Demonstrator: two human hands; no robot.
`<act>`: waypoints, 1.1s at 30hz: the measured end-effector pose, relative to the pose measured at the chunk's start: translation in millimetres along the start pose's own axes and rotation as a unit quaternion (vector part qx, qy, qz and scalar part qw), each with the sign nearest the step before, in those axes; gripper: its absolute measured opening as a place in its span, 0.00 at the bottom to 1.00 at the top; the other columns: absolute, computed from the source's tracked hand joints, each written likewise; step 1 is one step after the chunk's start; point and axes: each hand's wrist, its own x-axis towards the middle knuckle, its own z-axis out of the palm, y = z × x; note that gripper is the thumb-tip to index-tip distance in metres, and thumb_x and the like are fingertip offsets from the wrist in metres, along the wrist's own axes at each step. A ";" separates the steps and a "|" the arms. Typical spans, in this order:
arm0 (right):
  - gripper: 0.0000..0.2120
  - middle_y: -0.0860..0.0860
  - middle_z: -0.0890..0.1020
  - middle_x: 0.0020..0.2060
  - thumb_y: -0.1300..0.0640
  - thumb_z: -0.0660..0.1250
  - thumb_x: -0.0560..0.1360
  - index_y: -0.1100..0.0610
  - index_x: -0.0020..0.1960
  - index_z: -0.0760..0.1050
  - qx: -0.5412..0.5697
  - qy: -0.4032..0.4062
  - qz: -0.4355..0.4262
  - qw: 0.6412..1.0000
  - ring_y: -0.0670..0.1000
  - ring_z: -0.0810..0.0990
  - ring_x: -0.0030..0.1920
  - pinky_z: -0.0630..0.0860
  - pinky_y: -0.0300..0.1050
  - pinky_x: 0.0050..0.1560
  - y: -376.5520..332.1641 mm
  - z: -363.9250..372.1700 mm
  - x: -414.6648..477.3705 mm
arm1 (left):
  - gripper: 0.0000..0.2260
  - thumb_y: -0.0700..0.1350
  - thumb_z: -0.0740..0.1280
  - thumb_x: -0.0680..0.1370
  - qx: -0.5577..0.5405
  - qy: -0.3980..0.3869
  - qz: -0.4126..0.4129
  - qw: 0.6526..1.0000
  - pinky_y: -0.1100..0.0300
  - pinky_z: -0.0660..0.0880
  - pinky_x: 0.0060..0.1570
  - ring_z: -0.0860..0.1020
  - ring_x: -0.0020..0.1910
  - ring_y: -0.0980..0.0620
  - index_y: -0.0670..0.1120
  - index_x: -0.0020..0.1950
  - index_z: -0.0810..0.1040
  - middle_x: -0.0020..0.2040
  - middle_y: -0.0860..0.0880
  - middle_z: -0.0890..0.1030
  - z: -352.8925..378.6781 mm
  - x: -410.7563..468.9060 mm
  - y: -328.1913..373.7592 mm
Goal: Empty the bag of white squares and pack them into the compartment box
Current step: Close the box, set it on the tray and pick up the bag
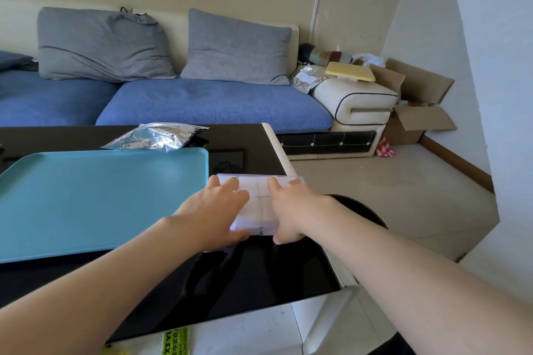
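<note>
1. Judged to be at the very start: opening the compartment box (259, 196), set at the right side of the dark surface (259, 282), just beside the teal tray (86, 196).
2. Left hand (222, 210) and right hand (291, 207) both clamped on the box, fingers (230, 184) over the lid, thumbs at the near edge.
3. Foil bag (155, 137) lying behind the tray, apparently not yet emptied; no white squares in sight.
4. Next, probably: prying up the lid with the thumbs while steadying the box near the edge.
5. Readable: only "XI YU" on a yellow-green label (176, 340); the rest too small.

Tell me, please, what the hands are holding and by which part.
Both hold the clear compartment box: the left hand grips its left side, the right hand its right side.
</note>
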 end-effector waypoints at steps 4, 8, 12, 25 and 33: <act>0.46 0.62 0.65 0.70 0.56 0.77 0.74 0.52 0.80 0.50 0.003 -0.002 0.023 1.000 0.63 0.74 0.64 0.74 0.51 0.46 2.3 2.7 -0.2 | 0.18 0.62 0.66 0.78 -0.006 -0.009 -0.007 1.000 0.54 0.74 0.50 0.67 0.55 0.45 0.51 0.52 0.63 0.59 0.50 0.69 -3.7 -1.2 1.9; 0.48 0.61 0.54 0.78 0.54 0.74 0.74 0.49 0.81 0.44 0.001 -0.017 0.057 0.998 0.64 0.76 0.62 0.74 0.51 0.46 -0.6 7.5 0.0 | 0.16 0.54 0.69 0.76 -0.065 -0.016 -0.041 0.997 0.55 0.74 0.45 0.65 0.55 0.47 0.50 0.52 0.64 0.54 0.52 0.66 -4.4 -2.6 7.5; 0.49 0.60 0.47 0.79 0.56 0.71 0.73 0.49 0.81 0.41 0.013 -0.037 0.082 0.996 0.65 0.77 0.57 0.79 0.51 0.51 -6.3 11.6 2.9 | 0.15 0.51 0.68 0.73 -0.079 -0.024 -0.070 0.994 0.56 0.73 0.40 0.66 0.57 0.48 0.51 0.54 0.65 0.55 0.53 0.66 -3.7 -3.4 13.5; 0.42 0.62 0.40 0.84 0.56 0.63 0.85 0.56 0.84 0.35 -0.032 -0.117 0.002 0.993 0.67 0.77 0.66 0.78 0.52 0.52 18.1 -13.8 -3.5 | 0.13 0.57 0.70 0.78 -0.091 -0.050 0.034 0.994 0.55 0.70 0.46 0.70 0.52 0.51 0.57 0.55 0.67 0.51 0.57 0.73 -21.6 -5.5 -16.9; 0.44 0.58 0.54 0.81 0.54 0.68 0.79 0.52 0.84 0.44 0.029 -0.090 0.002 0.995 0.57 0.77 0.43 0.76 0.48 0.40 16.5 -23.4 -4.1 | 0.19 0.64 0.79 0.69 -0.198 -0.030 0.002 0.980 0.58 0.72 0.46 0.73 0.50 0.55 0.56 0.45 0.76 0.45 0.58 0.75 -15.6 4.6 -30.4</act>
